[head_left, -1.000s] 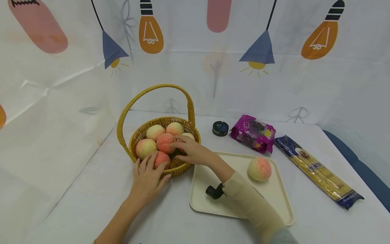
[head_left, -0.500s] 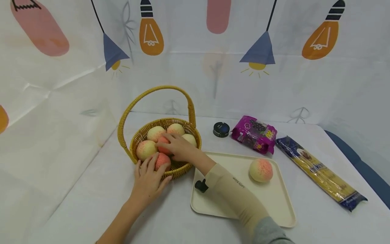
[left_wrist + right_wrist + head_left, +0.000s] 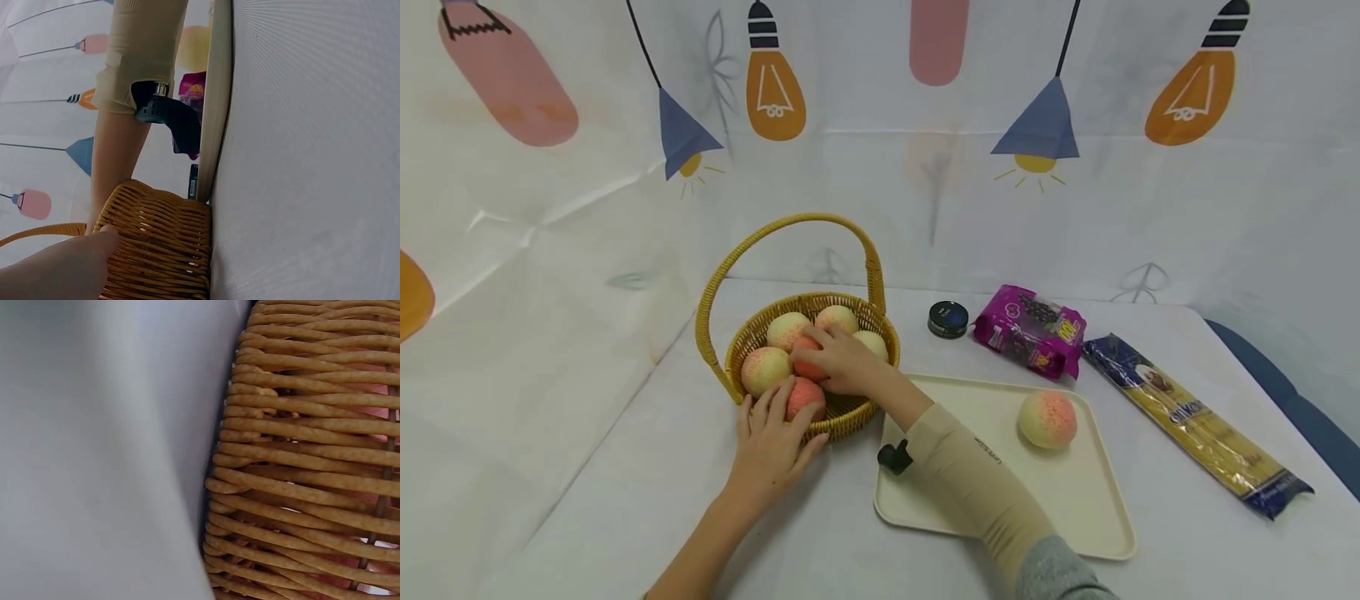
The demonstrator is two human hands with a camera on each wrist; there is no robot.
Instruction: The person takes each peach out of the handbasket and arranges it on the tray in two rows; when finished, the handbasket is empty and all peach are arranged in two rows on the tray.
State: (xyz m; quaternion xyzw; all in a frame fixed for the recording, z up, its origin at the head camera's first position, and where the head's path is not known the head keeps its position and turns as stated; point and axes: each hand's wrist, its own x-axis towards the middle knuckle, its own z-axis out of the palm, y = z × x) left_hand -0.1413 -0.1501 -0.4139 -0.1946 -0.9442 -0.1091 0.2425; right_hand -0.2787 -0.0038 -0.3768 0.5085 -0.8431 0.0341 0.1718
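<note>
Fingers of right hand (image 3: 842, 362) curl over red peach (image 3: 807, 367) mid-basket, left hand (image 3: 772, 442) lies flat, steadying basket (image 3: 850, 412) at its 6 o'clock rim; left wrist: fingertip (image 3: 106, 240) braces weave (image 3: 162, 250); right wrist: only weave (image 3: 300, 456), grip unseen.

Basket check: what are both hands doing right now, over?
Right hand grips a peach in the basket. Left hand rests on basket's near rim. Nothing blocking.

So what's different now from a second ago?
The right hand reached deeper into the basket and closed its fingers over the reddish peach. The left hand stayed against the basket's near rim, and the peach on the tray stayed put.
</note>
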